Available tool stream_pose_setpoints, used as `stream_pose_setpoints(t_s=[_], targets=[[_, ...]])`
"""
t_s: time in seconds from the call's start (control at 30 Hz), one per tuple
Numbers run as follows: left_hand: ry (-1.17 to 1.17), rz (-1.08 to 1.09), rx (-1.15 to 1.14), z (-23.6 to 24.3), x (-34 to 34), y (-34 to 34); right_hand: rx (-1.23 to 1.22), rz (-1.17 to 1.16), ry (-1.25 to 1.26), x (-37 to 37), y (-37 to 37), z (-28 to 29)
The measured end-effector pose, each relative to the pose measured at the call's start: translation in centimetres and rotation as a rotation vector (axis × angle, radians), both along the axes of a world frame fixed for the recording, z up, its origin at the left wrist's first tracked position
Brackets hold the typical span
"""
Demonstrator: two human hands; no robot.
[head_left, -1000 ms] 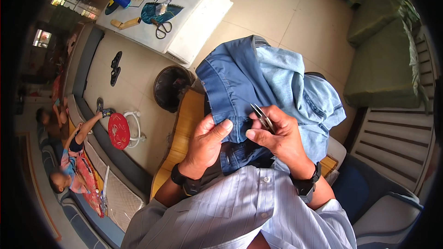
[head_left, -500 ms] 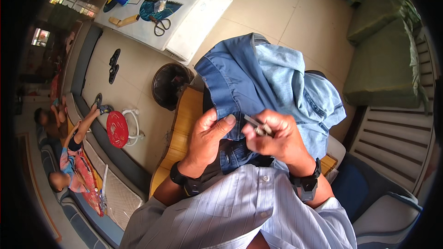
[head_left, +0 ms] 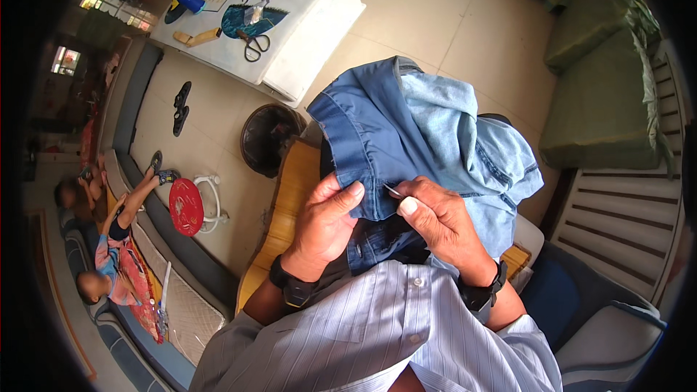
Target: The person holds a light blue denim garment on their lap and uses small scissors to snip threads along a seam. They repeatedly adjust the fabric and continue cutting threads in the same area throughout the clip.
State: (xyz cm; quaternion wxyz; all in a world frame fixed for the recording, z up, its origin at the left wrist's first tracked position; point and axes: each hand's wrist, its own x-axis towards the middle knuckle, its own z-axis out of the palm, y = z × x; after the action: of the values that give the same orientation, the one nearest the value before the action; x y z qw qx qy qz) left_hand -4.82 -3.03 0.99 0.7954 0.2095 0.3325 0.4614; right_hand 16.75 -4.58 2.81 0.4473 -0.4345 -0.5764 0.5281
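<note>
1. The denim garment (head_left: 428,138) lies spread in front of the person, beside a yellow wooden surface (head_left: 276,196). Its loose light-blue folds could drag the cloth out of place if their weight outpulls the grip.
2. The left hand (head_left: 325,218) pinches the near end of the garment's dark-blue band between thumb and fingers. Should that pinch slacken, the cloth could bunch or turn.
3. The right hand (head_left: 443,223), just beside the band, has its fingers closed on a small metal tool (head_left: 393,190). Thumb and knuckles hide most of it, so a misplaced point could go unnoticed.
4. The tool's tip aims toward the band and left thumb; a slip might nick fabric or skin.
5. Around them, a white table (head_left: 316,43) stands well apart, past the garment's far left.
6. A black bin (head_left: 254,154) stands near the wooden surface, where a falling scrap could land.
7. A red-topped stool (head_left: 186,207) sits farther left, clear of both hands.
8. Dark slippers (head_left: 181,107) lie on the floor beyond it.
9. Scissors (head_left: 254,49) rest on the table; the bin and garment stand partly between.
</note>
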Motion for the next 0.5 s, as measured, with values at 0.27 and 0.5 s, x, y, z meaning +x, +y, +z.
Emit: stream_pose_setpoints(t_s=[0.27, 0.5], targets=[[0.109, -0.003, 0.028, -0.1, 0.5, -0.2, -0.344, -0.108, 0.313, -0.5, -0.2, 0.3], [0.231, -0.044, 0.158, 0.5, 0.9, -0.2, -0.32, -0.079, 0.235, -0.9, 0.6, -0.6]])
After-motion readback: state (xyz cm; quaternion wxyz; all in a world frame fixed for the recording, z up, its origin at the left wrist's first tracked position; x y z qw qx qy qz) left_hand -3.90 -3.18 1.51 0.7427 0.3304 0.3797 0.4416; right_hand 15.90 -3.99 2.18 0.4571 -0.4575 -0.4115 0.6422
